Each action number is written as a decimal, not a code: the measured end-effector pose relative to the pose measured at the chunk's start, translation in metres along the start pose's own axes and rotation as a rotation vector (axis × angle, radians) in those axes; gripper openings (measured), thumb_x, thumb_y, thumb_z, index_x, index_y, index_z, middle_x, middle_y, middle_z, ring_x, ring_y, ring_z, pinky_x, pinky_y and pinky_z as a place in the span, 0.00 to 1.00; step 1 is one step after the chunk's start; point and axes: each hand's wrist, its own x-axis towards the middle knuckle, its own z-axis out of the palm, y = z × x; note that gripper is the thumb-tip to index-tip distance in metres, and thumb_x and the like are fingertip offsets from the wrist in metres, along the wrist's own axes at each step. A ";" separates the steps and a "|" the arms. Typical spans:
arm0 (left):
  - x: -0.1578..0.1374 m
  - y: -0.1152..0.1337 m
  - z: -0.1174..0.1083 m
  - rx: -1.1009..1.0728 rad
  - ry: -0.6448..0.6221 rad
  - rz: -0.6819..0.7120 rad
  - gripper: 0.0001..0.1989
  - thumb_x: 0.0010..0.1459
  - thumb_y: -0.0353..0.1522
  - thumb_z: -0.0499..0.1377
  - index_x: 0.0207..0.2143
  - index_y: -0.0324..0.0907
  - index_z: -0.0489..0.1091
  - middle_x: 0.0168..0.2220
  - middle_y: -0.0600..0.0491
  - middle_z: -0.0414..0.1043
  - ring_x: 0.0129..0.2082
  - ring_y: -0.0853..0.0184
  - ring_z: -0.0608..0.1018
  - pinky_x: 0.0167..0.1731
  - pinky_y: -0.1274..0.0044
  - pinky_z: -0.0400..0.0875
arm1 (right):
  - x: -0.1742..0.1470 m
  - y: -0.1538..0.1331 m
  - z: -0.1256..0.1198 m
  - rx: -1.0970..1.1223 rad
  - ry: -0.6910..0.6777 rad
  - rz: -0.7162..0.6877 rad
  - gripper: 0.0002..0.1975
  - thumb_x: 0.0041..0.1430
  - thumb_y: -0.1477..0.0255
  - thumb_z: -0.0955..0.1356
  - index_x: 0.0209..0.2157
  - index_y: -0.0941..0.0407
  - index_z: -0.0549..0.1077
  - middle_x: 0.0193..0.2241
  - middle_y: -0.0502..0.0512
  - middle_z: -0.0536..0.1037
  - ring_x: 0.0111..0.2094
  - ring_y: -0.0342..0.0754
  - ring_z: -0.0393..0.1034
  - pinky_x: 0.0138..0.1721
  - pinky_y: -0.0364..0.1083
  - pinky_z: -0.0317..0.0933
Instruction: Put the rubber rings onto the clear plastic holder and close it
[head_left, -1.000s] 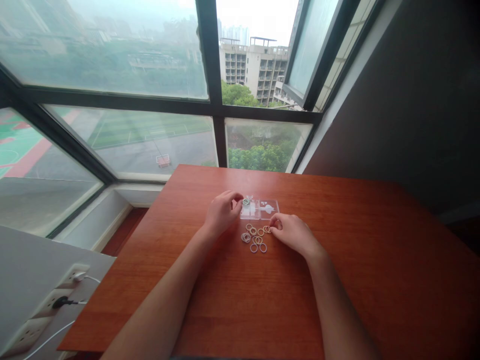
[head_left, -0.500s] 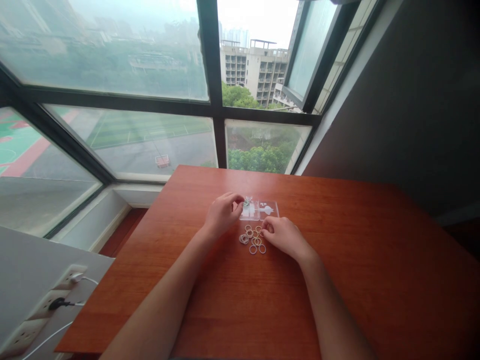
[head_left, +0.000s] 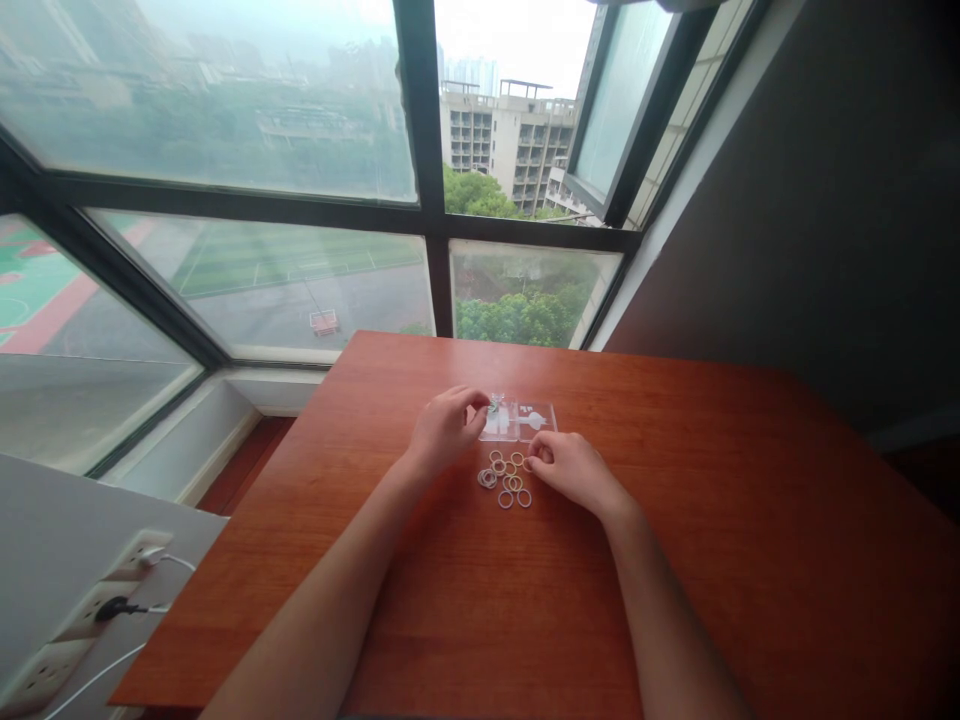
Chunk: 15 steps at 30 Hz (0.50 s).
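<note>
A clear plastic box (head_left: 537, 424) lies opened flat on the table, with pale printing on it. My left hand (head_left: 448, 428) is at its left part, thumb and forefinger pinched at a small greenish ring (head_left: 493, 407). Just in front of the box is a loose group of pale, thin rings (head_left: 513, 483), some overlapping, perhaps hair ties. At the group's right edge my right hand (head_left: 571, 468) has its fingertips closed on a pale ring (head_left: 527, 464), mostly covered by the fingers.
The reddish-brown wooden table (head_left: 465, 610) reaches to the large windows. Its left edge is beside a wall with power sockets (head_left: 97, 610) and plugged-in cords. A dark wall (head_left: 795, 220) rises at the right.
My right hand has shifted slightly right, and the ring at its fingertips with it. The greenish ring by my left fingers looks turned; that hand has stayed in place.
</note>
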 end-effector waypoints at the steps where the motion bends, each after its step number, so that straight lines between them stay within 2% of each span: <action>1: 0.000 0.000 0.000 -0.001 0.000 -0.001 0.06 0.56 0.29 0.56 0.34 0.42 0.73 0.32 0.53 0.74 0.27 0.70 0.72 0.28 0.78 0.64 | 0.000 0.000 0.000 0.001 0.005 -0.002 0.03 0.52 0.72 0.68 0.27 0.53 0.75 0.22 0.47 0.74 0.24 0.42 0.65 0.26 0.40 0.50; 5: 0.000 0.001 0.001 -0.012 -0.007 0.010 0.06 0.55 0.29 0.56 0.34 0.42 0.73 0.32 0.53 0.74 0.27 0.70 0.71 0.28 0.79 0.64 | 0.002 0.000 0.002 0.026 0.047 -0.019 0.04 0.53 0.72 0.67 0.28 0.53 0.74 0.20 0.47 0.73 0.23 0.42 0.65 0.26 0.40 0.51; 8: 0.000 0.004 0.003 -0.041 -0.024 0.025 0.06 0.56 0.29 0.56 0.33 0.42 0.73 0.30 0.53 0.74 0.26 0.71 0.71 0.28 0.79 0.64 | 0.005 -0.002 0.005 0.081 0.133 -0.040 0.04 0.54 0.72 0.66 0.29 0.53 0.73 0.20 0.46 0.72 0.23 0.42 0.65 0.27 0.40 0.52; 15: -0.002 0.018 0.008 -0.220 -0.169 0.055 0.08 0.57 0.33 0.57 0.31 0.40 0.74 0.27 0.53 0.73 0.24 0.72 0.69 0.26 0.81 0.63 | 0.009 -0.009 0.013 0.184 0.324 -0.050 0.06 0.56 0.67 0.66 0.31 0.54 0.73 0.17 0.44 0.67 0.20 0.42 0.62 0.27 0.40 0.53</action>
